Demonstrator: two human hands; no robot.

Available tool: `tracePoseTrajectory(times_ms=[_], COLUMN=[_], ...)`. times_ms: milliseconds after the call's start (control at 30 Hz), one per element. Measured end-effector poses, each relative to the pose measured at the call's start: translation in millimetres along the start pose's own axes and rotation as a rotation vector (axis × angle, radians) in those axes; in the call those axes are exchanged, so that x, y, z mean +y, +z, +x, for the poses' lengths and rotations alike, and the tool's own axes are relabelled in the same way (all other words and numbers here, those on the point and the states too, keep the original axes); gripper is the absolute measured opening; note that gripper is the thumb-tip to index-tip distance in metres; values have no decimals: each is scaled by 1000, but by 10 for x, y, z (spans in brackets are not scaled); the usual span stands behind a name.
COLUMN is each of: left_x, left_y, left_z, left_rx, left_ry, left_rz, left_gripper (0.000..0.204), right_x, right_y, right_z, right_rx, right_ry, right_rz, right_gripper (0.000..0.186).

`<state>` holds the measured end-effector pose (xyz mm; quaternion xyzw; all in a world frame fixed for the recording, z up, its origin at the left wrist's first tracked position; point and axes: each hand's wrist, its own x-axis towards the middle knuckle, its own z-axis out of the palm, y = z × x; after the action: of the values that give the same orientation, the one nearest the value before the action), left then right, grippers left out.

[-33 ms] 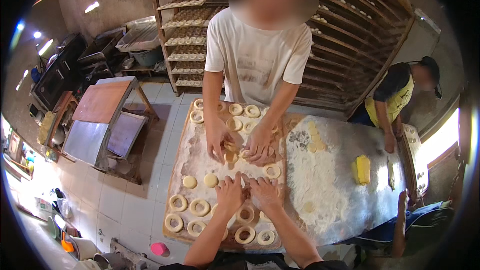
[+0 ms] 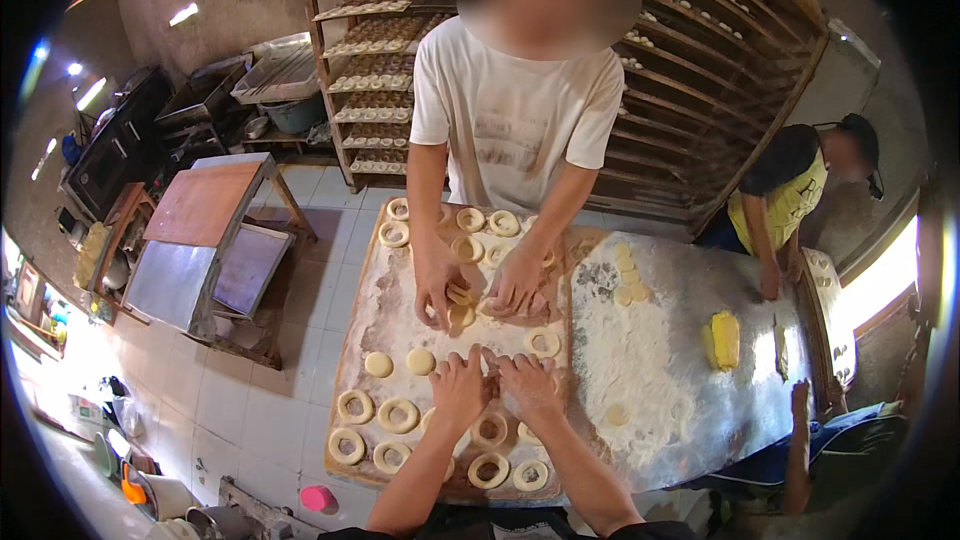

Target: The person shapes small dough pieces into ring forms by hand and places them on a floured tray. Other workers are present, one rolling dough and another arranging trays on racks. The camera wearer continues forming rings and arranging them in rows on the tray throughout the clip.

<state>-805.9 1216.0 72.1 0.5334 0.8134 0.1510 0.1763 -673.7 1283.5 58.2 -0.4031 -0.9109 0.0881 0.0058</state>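
My left hand and my right hand meet over the floured board, fingers curled inward. A small pale bit shows between their fingertips; what it is, I cannot make out. Two flat dough discs lie left of my left hand. Dough rings lie around my forearms, and one ring sits just beyond my right hand. Across the board, a person's left-side hand holds a pale dough piece. Their other hand presses down near the board.
A floured metal table adjoins on the right, bearing small dough discs and a yellow block. Another person stands at its far right. Racks with dough trays rise behind. A low wooden stand is at left.
The person at far right has shifted the arms slightly. The hands across the board move a little over the dough. My hands stay nearly in place.
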Motion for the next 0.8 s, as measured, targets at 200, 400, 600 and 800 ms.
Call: tracePoseTrajectory(times_ms=[200,400,600,800], left_x=[-4,8,350,1288], left_y=[61,72,120,533], left_z=[36,97,14,-370], left_rx=[-49,49,33,-237], left_ry=[-55,-60,-93,157], left_rz=[-3,26,-44,-490], left_gripper=[71,70,72,46], right_x=[38,891,1528,1746], right_y=[-105,-382,-296,-390], right_z=[-108,-958,-1472,-1512], right_rx=[55,139,79,44], right_ry=[33,548,482,408], right_rz=[95,180,79,756], right_gripper=[48,42,35,31])
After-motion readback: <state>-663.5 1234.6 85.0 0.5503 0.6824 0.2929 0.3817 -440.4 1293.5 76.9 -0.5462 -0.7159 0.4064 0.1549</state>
